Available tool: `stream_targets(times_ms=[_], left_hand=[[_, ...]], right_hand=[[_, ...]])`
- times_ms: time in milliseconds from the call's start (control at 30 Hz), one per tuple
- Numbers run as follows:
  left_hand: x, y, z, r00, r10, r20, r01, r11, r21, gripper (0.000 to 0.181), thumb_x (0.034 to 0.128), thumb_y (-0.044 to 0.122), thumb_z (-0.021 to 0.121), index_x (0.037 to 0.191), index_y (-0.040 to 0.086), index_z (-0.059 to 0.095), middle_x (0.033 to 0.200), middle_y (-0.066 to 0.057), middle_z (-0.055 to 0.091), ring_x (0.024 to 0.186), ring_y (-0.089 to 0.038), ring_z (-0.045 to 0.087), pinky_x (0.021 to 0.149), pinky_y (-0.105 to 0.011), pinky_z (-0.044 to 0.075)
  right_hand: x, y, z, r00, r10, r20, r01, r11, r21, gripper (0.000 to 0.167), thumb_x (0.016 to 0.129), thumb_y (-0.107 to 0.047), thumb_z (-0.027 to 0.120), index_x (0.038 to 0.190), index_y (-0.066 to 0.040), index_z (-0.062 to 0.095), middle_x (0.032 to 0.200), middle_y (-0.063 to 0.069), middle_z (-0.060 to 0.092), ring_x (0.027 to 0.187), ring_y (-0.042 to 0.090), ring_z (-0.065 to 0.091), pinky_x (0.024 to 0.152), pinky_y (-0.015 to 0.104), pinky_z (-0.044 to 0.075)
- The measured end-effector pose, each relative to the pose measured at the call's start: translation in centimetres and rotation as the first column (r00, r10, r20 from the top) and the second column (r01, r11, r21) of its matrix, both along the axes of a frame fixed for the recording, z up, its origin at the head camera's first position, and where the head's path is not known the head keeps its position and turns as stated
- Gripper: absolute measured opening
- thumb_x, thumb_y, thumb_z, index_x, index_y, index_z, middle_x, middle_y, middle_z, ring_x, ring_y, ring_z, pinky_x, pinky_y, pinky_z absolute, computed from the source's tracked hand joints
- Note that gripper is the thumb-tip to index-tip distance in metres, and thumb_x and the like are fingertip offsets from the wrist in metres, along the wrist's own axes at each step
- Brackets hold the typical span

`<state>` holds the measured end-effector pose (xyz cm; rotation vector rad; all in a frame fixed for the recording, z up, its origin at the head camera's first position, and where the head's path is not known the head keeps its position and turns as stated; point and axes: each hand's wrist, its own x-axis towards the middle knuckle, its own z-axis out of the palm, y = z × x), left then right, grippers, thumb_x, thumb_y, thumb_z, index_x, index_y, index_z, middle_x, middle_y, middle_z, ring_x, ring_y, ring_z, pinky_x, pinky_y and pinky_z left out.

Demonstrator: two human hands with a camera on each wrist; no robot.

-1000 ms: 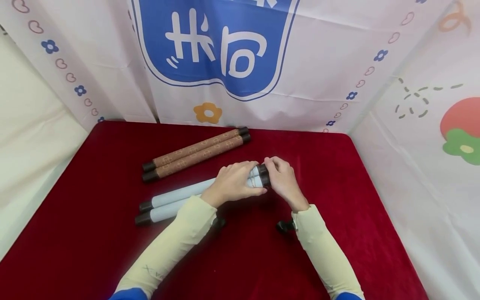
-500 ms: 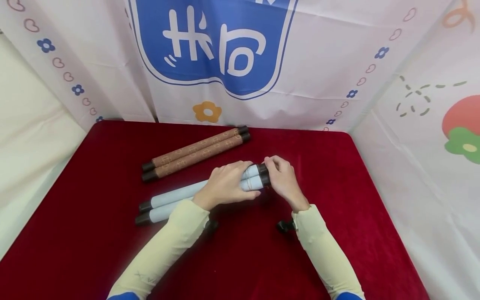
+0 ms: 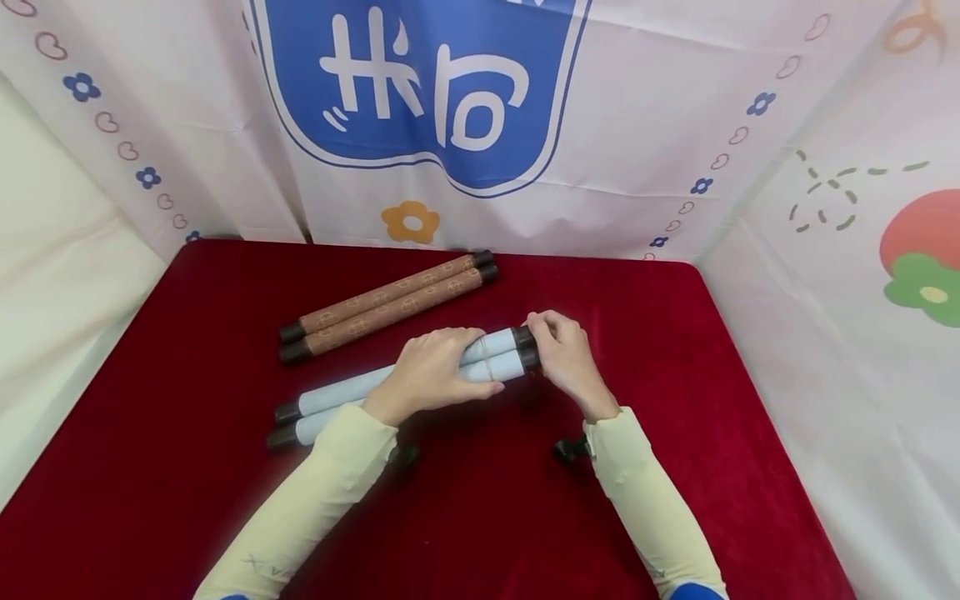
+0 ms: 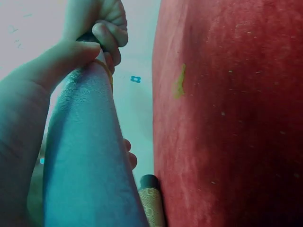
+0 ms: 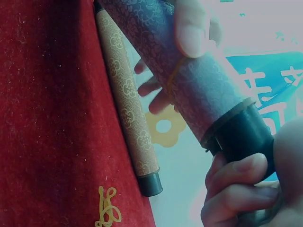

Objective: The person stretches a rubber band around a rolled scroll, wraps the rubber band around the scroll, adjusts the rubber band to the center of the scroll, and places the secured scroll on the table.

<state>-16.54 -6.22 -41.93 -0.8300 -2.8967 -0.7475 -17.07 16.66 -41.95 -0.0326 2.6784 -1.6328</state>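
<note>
A light-blue scroll [image 3: 513, 363], rolled into two side-by-side tubes with dark end caps [image 3: 529, 357], slants across the middle of the table. My left hand [image 3: 427, 367] grips it from above, thumb on the near side and fingers over the far side. Close to that thumb, a thin rubber band [image 3: 488, 362] circles both tubes; the right wrist view also shows the band [image 5: 174, 79]. At the right end, my right hand [image 3: 566, 358] holds the dark caps with curled fingers. The left wrist view shows the blue tube [image 4: 90, 142] running up to both hands.
Behind lies a brown patterned scroll [image 3: 390, 307], also two tubes with black ends. The red velvet table [image 3: 480, 517] meets a printed white cloth wall [image 3: 615, 167] at the back. Dark small objects [image 3: 572, 451] sit by both wrists.
My left hand has slid left along the blue scroll, and the rubber band has shifted left too, baring more of the tubes near the right end. The right hand keeps its place.
</note>
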Motion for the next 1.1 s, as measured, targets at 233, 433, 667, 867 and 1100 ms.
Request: stream_targets(times_ms=[233, 433, 667, 867, 1100], left_hand=[[-0.4, 0.8, -0.2, 0.999, -0.035, -0.024, 0.036, 0.999, 0.038, 0.078, 0.0825, 0.071, 0.075, 0.138, 0.017, 0.065, 0.105, 0.003, 0.071, 0.084, -0.012, 0.063, 0.065, -0.031, 0.053], [0.3, -0.5, -0.3, 1.0, 0.0, -0.007, 0.001, 0.996, 0.094, 0.074, 0.0811, 0.066, 0.082, 0.135, 0.017, 0.07, 0.104, 0.002, 0.076, 0.081, -0.012, 0.064, 0.067, -0.031, 0.053], [0.5, -0.8, 0.0, 1.0, -0.005, -0.008, 0.006, 0.998, 0.062, 0.077, 0.0788, 0.061, 0.082, 0.136, 0.011, 0.067, 0.109, -0.002, 0.075, 0.084, -0.014, 0.066, 0.07, -0.033, 0.056], [0.0, 1.0, -0.1, 0.999, -0.041, -0.011, 0.041, 0.998, 0.05, 0.088, 0.0803, 0.071, 0.079, 0.143, 0.011, 0.061, 0.111, -0.001, 0.073, 0.086, -0.014, 0.065, 0.069, -0.033, 0.056], [0.3, -0.1, -0.3, 1.0, -0.014, -0.015, 0.015, 0.998, 0.068, 0.079, 0.08, 0.063, 0.084, 0.138, 0.012, 0.066, 0.106, -0.002, 0.076, 0.079, -0.013, 0.065, 0.066, -0.032, 0.054]], right_hand=[[-0.1, -0.1, -0.2, 1.0, -0.014, -0.028, 0.015, 0.999, 0.036, 0.041, 0.109, -0.047, 0.049, 0.106, -0.014, 0.074, 0.084, 0.009, 0.07, 0.066, 0.021, 0.058, 0.056, 0.033, 0.05], [-0.2, 0.1, 0.0, 1.0, -0.017, 0.009, 0.017, 1.0, 0.016, 0.04, 0.109, -0.049, 0.05, 0.109, -0.016, 0.073, 0.085, 0.01, 0.071, 0.06, 0.022, 0.058, 0.052, 0.032, 0.052], [0.0, 0.0, 0.1, 0.999, -0.035, -0.023, 0.036, 0.999, 0.041, 0.039, 0.11, -0.044, 0.05, 0.109, -0.014, 0.074, 0.095, 0.011, 0.074, 0.077, 0.023, 0.061, 0.064, 0.033, 0.053], [0.1, -0.1, 0.2, 0.999, -0.019, -0.036, 0.021, 0.998, 0.063, 0.043, 0.11, -0.047, 0.047, 0.11, -0.013, 0.073, 0.098, 0.01, 0.074, 0.083, 0.022, 0.06, 0.07, 0.034, 0.051], [0.0, 0.1, 0.3, 1.0, -0.009, -0.023, 0.01, 0.999, 0.038, 0.04, 0.11, -0.047, 0.049, 0.109, -0.015, 0.073, 0.086, 0.011, 0.071, 0.063, 0.022, 0.058, 0.055, 0.032, 0.051]])
